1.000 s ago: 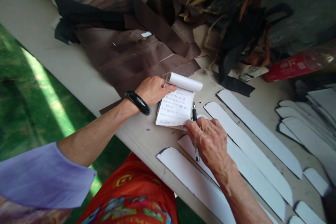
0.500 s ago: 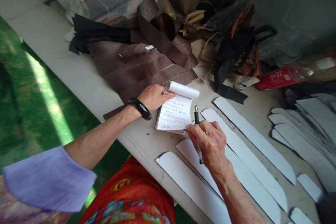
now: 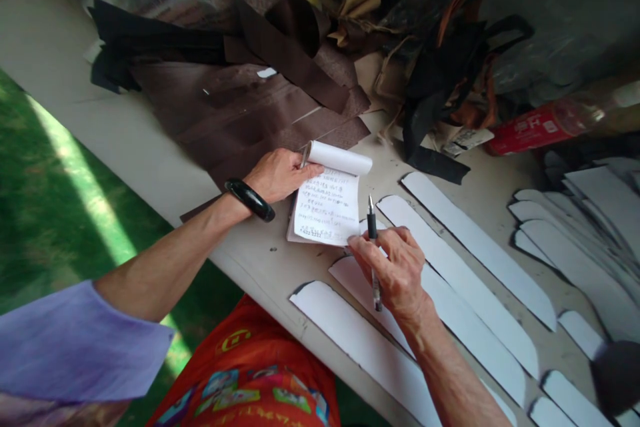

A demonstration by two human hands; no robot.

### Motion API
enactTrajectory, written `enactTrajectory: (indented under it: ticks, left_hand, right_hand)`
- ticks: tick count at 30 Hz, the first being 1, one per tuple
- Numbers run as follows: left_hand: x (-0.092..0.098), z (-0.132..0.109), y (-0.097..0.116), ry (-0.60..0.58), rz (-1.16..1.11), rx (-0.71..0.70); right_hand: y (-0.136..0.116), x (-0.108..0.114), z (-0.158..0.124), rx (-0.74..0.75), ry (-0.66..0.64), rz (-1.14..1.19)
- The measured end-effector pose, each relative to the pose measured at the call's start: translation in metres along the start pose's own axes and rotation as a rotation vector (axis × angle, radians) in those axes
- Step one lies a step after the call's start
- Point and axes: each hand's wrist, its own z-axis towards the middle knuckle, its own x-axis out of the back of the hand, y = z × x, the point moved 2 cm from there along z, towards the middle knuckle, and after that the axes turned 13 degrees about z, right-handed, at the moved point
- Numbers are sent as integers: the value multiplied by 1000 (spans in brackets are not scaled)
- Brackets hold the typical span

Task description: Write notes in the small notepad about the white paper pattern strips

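Observation:
A small notepad (image 3: 327, 208) with handwritten lines lies on the grey table (image 3: 150, 140), its earlier pages rolled back at the top. My left hand (image 3: 277, 175), a black bangle on its wrist, presses on the pad's upper left edge with fingers curled over the rolled pages. My right hand (image 3: 395, 267) is closed round a black pen (image 3: 373, 247), its tip pointing up beside the pad's right edge. The thumb and a fingertip of that hand touch the pad's lower right corner. Long white cut-out strips (image 3: 475, 247) lie under and beside my right hand.
Brown leather sheets (image 3: 235, 113) and dark scraps are piled behind the pad. A tangle of black straps (image 3: 450, 73) and a red-labelled plastic bottle (image 3: 540, 127) lie at the back right. More white strips (image 3: 575, 233) are stacked at the right. Green floor (image 3: 55, 200) runs along the table's left edge.
My right hand with the pen has shifted slightly along the pad's lower right corner. The left hand stays on the pad. The view has swayed a little.

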Motion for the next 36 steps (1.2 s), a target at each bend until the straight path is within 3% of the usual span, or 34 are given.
enactTrajectory:
  ticks: [18, 25, 36]
  left_hand:
    - [2, 0, 0, -86, 33, 78]
    - [-1, 2, -5, -113, -19, 71]
    - [5, -3, -13, -139, -255, 37]
  right_hand:
    - [-4, -1, -3, -17, -30, -11]
    - [-4, -2, -5, -94, -34, 43]
    - [2, 29, 40, -333, 137, 173]
